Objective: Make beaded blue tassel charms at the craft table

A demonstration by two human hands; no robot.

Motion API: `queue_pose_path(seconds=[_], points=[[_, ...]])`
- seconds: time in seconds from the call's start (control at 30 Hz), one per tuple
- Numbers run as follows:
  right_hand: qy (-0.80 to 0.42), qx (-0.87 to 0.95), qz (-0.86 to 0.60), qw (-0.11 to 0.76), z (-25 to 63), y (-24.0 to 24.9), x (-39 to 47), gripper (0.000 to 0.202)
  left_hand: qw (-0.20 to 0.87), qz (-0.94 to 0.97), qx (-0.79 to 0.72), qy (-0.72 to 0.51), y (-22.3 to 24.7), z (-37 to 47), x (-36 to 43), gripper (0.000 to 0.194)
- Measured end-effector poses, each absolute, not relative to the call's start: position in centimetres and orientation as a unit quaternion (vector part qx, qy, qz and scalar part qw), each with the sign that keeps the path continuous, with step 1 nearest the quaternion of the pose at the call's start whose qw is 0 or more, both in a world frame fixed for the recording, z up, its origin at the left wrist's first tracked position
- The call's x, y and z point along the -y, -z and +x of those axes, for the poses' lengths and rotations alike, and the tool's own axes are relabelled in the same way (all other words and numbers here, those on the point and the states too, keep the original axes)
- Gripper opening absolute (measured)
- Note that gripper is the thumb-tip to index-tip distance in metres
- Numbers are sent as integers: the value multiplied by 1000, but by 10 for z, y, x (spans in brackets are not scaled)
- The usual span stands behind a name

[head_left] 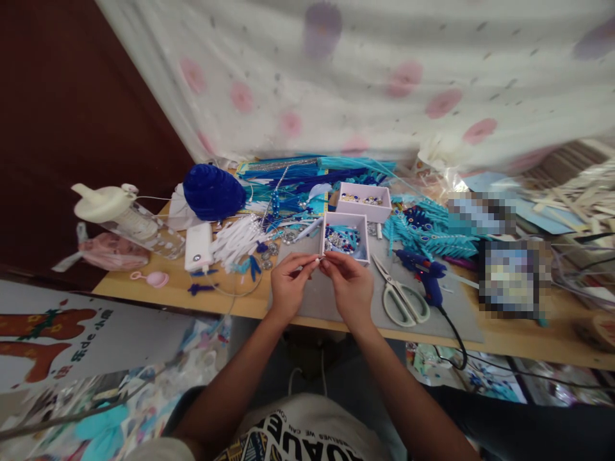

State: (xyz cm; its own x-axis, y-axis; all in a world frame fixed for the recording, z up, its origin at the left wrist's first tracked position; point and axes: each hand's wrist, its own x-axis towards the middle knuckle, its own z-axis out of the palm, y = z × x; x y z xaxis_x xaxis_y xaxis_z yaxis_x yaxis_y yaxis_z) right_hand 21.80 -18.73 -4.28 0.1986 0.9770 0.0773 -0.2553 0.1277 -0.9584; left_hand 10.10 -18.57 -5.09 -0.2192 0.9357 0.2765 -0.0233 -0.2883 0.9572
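My left hand (289,283) and my right hand (350,286) meet over the grey mat, fingertips pinched close together. Between them is a tiny whitish piece (319,259), too small to name; both hands seem to touch it. Just beyond the fingertips stands a white box (366,239) holding blue, silver and red beads. A second white box (368,208) with gold and clear beads lies behind it. Open-bladed scissors (405,301) with pale green handles rest right of my right hand, beside a blue glue gun (423,269).
White pipe-cleaner pieces (237,240), a power bank (198,246), a dark blue bundle (214,191) and a lidded cup (129,218) stand left. Turquoise fuzzy stems (446,237) lie right. The glue gun's black cord (456,333) hangs over the table's front edge.
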Motion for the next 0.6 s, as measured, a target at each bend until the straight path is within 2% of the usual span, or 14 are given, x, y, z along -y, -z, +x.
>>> queue_pose_path(seconds=[0.13,0.3,0.6], points=[[-402,491,-474,610,224,45,188,16,385,497,-448,-635,49,98,184,13],[-265,619,-504,542,234,42,189,14,403,504,-444,-622,48,95,184,15],[-237,666,-472,527,239,32,186,15,411,534,-436,-597,42,90,185,16]])
